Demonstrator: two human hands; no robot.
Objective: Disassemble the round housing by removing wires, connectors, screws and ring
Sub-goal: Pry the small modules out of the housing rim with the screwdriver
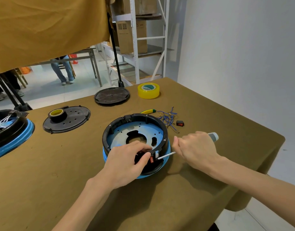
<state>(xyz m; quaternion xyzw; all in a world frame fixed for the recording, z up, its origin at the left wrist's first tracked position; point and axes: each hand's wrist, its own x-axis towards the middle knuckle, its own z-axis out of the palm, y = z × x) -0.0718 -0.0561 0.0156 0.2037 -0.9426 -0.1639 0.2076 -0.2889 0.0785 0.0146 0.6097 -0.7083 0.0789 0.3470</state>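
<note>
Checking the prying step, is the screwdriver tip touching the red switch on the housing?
Touching. The head view shows the screwdriver shaft ending right against the red switch in the round housing rim, no gap visible, with the left hand beside it.

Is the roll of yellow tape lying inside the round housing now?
No. The yellow tape roll stands on the table beyond the round housing, clearly apart from it.
</note>
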